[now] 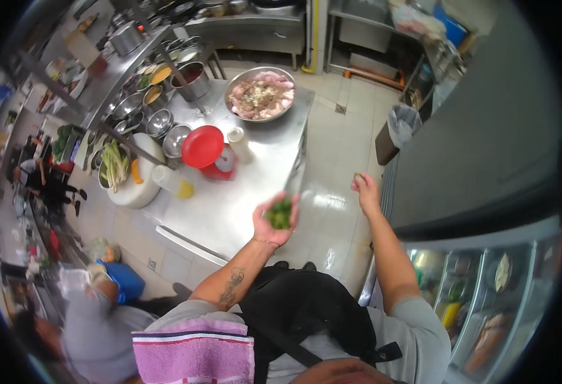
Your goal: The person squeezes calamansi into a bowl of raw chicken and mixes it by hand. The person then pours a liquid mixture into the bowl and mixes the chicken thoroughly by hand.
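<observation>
A: Near end first. Apron, then hands?
B: Yes, black apron [306, 301] closest to us. Our left hand [274, 224] is palm up, fingers curled around a cluster of small green fruit [280, 214]. Blurred, so we can't count them.
A: Right?
B: Our right hand [368, 194] is well apart from the left, out past the tabletop [230, 217], fingertips pinching a small greenish piece [358, 176]. Too small to ID.
A: Progress?
B: We'd call it partway: fruit is picked up, not set down. Whether any is cut, we can't tell.
A: Beyond the hands?
B: On the steel we have a clear container [169, 179] with yellow contents, then a red scale [203, 147] with a pale bottle [239, 146] just beside it.
A: Far end?
B: Metal basin [255, 120] of raw-looking meat [274, 82]. Pale chopped bits [255, 96] sit heaped on top, so we judge it loaded but not worked through.
</observation>
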`<state>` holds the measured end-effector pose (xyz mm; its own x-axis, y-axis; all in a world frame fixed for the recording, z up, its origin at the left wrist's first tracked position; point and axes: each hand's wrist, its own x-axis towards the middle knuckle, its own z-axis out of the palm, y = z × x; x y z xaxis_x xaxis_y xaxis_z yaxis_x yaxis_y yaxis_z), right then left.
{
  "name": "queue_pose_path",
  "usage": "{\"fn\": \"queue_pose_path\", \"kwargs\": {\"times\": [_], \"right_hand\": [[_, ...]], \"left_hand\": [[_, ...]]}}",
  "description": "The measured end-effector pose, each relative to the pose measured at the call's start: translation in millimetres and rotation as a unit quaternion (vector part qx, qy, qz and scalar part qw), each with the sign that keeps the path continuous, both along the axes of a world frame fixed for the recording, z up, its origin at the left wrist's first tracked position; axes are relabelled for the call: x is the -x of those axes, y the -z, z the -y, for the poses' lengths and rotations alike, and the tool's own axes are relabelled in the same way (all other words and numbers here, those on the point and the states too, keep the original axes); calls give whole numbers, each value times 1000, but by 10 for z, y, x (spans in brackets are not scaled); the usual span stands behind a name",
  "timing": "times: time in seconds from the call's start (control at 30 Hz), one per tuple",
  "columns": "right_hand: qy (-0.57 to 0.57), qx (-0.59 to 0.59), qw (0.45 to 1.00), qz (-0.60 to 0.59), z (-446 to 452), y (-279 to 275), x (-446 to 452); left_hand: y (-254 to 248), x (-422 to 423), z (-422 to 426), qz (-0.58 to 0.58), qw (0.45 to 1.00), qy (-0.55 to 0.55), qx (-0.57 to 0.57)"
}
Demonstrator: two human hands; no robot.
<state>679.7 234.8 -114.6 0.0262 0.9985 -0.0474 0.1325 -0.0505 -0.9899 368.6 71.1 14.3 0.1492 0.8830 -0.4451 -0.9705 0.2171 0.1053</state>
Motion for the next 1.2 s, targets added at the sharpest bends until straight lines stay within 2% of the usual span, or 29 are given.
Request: {"fn": "queue_pose_path", "kwargs": {"times": [0.03,0.1,0.17,0.23,0.27,0.33,0.47,0.53,0.57,0.6,0.67,0.8,0.87,0.97,1.0,1.07,1.1,1.17,1.2], "right_hand": [[-20,-30,999,30,-318,-139,181],[-48,-120,976,175,-817,-577,613],[-86,-134,961,225,-1204,-946,1061],[-90,-218,929,285,-1551,-1001,1488],[-97,-220,927,287,-1702,-1018,1680],[-157,-348,872,306,-1953,-1077,2047],[-241,-319,856,328,-2505,-1237,2760],[-271,-381,813,346,-2812,-1230,3082],[-304,-326,810,382,-2937,-1312,3198],[-311,-321,808,384,-3156,-1196,3317],[-311,-389,780,379,-3629,-854,3508],[-295,-419,790,337,-3943,-910,3555],[-319,-392,767,395,-4141,-807,3586],[-335,-396,748,414,-4268,-694,3645],[-337,-391,750,413,-4311,-640,3655],[-360,-434,713,417,-4393,-503,3684],[-373,-429,728,382,-4425,-431,3721],[-422,-417,669,448,-4269,-784,3643],[-417,-401,693,429,-4272,-603,3680]], "left_hand": [[-6,12,31,2,1000,-14,-6],[-1,73,48,4,999,-38,-15],[48,154,63,20,992,-108,67],[175,242,36,0,989,-130,64],[264,278,18,-22,988,-142,64],[457,331,-59,-4,984,-161,71],[700,327,-471,21,978,-186,92],[745,323,-753,32,977,-191,94],[769,334,-899,33,979,-184,83],[789,336,-1042,33,981,-176,72],[823,333,-1289,36,982,-170,68],[775,343,-1788,34,980,-175,86],[787,335,-1964,28,978,-179,105],[787,336,-2149,10,972,-205,112],[734,320,-2213,9,972,-204,118],[644,280,-2344,5,959,-246,141],[672,247,-2386,-3,953,-270,140],[603,157,-2446,-8,948,-291,133],[592,104,-2546,-11,945,-305,116]]}}
